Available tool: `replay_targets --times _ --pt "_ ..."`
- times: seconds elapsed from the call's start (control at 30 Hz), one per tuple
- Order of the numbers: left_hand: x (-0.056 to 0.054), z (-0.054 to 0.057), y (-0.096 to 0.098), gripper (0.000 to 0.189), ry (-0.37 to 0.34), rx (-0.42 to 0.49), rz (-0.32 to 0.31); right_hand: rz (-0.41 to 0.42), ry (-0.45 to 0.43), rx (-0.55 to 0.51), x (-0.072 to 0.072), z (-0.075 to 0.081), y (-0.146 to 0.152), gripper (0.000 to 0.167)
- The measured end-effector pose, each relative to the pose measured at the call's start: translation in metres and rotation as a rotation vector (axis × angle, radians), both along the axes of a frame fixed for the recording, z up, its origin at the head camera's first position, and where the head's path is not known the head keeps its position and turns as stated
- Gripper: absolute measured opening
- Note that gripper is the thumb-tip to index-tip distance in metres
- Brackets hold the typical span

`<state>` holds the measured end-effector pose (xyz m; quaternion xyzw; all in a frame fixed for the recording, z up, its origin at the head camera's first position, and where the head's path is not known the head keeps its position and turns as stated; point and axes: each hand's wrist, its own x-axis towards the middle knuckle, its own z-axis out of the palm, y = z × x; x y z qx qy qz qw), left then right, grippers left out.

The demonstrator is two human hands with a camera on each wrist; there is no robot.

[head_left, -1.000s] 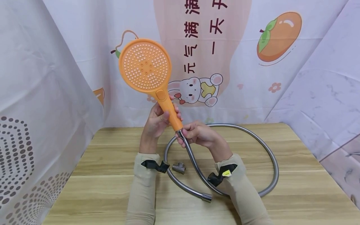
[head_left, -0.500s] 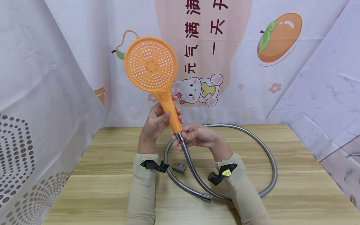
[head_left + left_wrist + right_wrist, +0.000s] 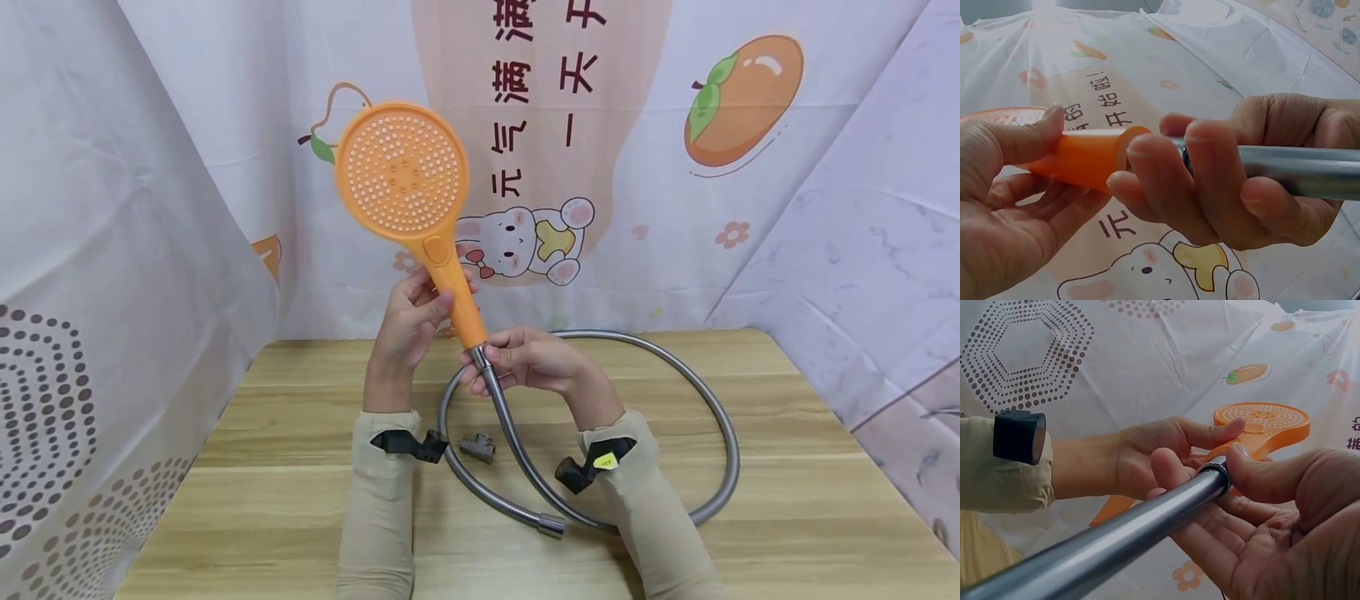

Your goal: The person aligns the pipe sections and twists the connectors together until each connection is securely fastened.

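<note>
An orange shower head [image 3: 402, 171] is held up above the table, its nozzle face toward the head camera. My left hand [image 3: 408, 321] grips its handle [image 3: 1088, 156], thumb across the front. Just below, my right hand [image 3: 536, 360] pinches the metal connector [image 3: 480, 358] where the grey shower hose [image 3: 517, 442] meets the handle's end. In the right wrist view the thumb and fingers of my right hand [image 3: 1272, 519] lie around that joint. From there the hose drops to the table and loops round behind my right forearm. Its other end fitting [image 3: 551, 526] lies near the front.
A small metal tee fitting [image 3: 477, 448] lies on the wooden table [image 3: 285, 500] inside the hose loop. Printed cloth [image 3: 637, 250] hangs behind the table and along both sides. Each wrist wears a black camera mount [image 3: 411, 445].
The shower head has swung slightly right, with its connector dipping and rising again a little. My left hand has shifted its fingers on the handle; the right hand stays at the connector.
</note>
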<state>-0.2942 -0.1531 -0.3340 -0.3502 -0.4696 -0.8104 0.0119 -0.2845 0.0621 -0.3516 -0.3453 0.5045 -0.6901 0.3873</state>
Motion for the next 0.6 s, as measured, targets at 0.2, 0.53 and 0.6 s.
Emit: replay_targets --times 0.2,0.53,0.6 --pt "0.004 0.005 -0.004 0.072 0.019 -0.056 0.107 -0.031 0.016 0.035 0.000 0.002 -0.002 0.030" --pt "0.008 0.007 -0.018 0.041 -0.088 -0.247 0.123 -0.073 0.015 0.137 0.002 0.005 -0.008 0.032" --pt "0.008 0.008 -0.021 0.042 -0.109 -0.269 0.123 -0.073 0.017 0.154 0.003 0.005 -0.009 0.035"
